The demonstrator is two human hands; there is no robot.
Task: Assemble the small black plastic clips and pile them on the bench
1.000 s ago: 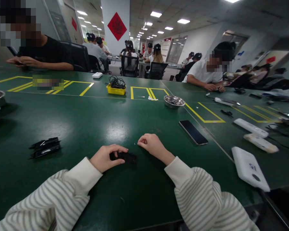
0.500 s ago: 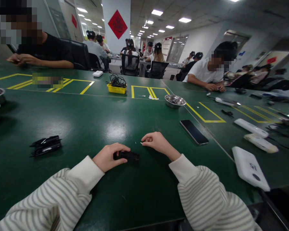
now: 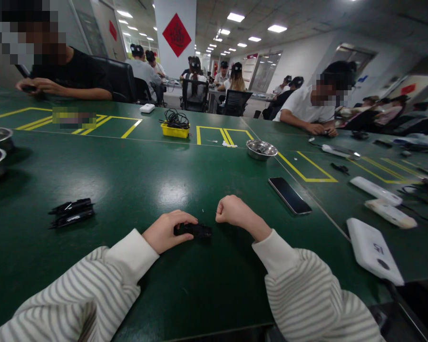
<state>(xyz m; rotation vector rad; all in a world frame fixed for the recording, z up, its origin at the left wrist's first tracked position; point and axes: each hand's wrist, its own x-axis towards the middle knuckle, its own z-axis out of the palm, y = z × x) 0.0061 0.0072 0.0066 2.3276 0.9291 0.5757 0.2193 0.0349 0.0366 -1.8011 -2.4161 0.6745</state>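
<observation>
My left hand [image 3: 168, 232] is closed around the left end of a black plastic part [image 3: 202, 231], which lies on the green tabletop [image 3: 185, 289]. Fingers hide that end, so its exact kind does not show. To the right of the part and a little apart from it, my right hand [image 3: 236, 213] is curled with fingers pressed together; whatever is in them is hidden. A tiny white sliver [image 3: 202, 210] lies between the two hands, just beyond the black part. Farther left, several similar glossy black pieces [image 3: 72, 213] lie side by side.
A phone [image 3: 290, 195] and white power-bank-like devices [image 3: 374, 249] lie to my right. Beyond them are a metal bowl [image 3: 261, 156] and a yellow tray [image 3: 166, 130] of black cables. More metal bowls [image 3: 0, 153] stand at the left edge. People sit across the table.
My right fingers have curled inward, and the small white bit that showed at their tips is now out of sight. My left hand stays on the black part. The view has shifted slightly.
</observation>
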